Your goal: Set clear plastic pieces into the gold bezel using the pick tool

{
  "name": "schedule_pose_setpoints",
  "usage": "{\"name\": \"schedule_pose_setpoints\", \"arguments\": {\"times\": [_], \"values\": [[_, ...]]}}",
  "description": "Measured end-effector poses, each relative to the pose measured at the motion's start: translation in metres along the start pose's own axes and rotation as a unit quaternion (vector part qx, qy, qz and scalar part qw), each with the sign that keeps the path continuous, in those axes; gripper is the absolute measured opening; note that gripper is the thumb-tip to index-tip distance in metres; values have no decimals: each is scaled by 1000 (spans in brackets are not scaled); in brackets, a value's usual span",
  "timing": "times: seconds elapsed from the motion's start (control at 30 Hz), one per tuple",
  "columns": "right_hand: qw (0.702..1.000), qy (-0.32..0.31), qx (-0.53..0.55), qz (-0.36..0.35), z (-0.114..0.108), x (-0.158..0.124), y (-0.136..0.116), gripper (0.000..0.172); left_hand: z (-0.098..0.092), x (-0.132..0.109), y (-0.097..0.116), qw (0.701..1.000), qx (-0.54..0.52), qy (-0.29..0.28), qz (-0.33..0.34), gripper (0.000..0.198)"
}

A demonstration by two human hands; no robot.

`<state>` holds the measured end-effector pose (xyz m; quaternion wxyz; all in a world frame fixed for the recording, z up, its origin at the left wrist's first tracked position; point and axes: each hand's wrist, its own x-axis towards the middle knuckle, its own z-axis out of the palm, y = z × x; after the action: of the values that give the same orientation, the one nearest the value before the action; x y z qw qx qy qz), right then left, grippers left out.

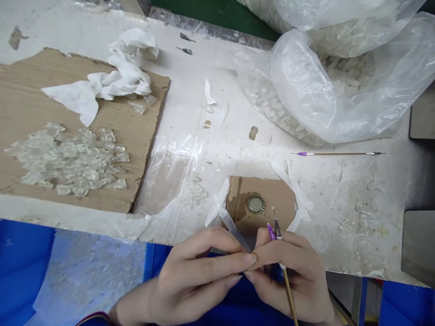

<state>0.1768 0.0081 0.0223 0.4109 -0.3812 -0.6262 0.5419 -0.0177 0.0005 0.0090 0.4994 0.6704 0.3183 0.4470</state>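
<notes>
My left hand is closed, its thumb and fingertips pinched together in front of my body. Its fingertips meet those of my right hand, and whatever lies between them is hidden or too small to name. Tucked in my right hand is a thin needle-tipped stick; a purple needle hub and a dark one stick up past the fingers. Just beyond both hands, a bottle cap with a pale filling lies on a small cardboard piece, wet around the cap. White tape strips hold this cardboard at its sides.
Clear plastic pieces are heaped on a larger cardboard sheet at left, beside crumpled white tissue. Full plastic bags stand at back right. Another needle-tipped stick lies before them. Small clear parts are scattered at right.
</notes>
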Motion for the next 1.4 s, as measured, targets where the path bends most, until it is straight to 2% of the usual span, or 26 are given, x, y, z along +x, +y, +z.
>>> {"name": "schedule_pose_setpoints", "arguments": {"times": [0.33, 0.63, 0.9, 1.07, 1.23, 1.4], "values": [[999, -2, -28, -37, 1, -1, 4, 19, 3, 4, 0, 1000, -13, 11, 5, 37], [998, 9, -34, -53, 3, -2, 8, 23, 5, 3, -2, 1000, -6, 15, 9, 29], [995, 13, -78, -68, 4, -2, 1, 23, 4, 5, -3, 999, -1, 21, 34, 19], [994, 9, -88, -60, 2, 3, 4, 23, 8, 0, -7, 999, 3, 46, 7, 23], [993, 3, -106, -45, 3, 7, 9, 20, 9, -3, -8, 993, 27, 108, -40, 19], [998, 3, -47, -28, 4, 5, 10, 17, 8, 2, -5, 991, 28, 117, -50, 15]]}}
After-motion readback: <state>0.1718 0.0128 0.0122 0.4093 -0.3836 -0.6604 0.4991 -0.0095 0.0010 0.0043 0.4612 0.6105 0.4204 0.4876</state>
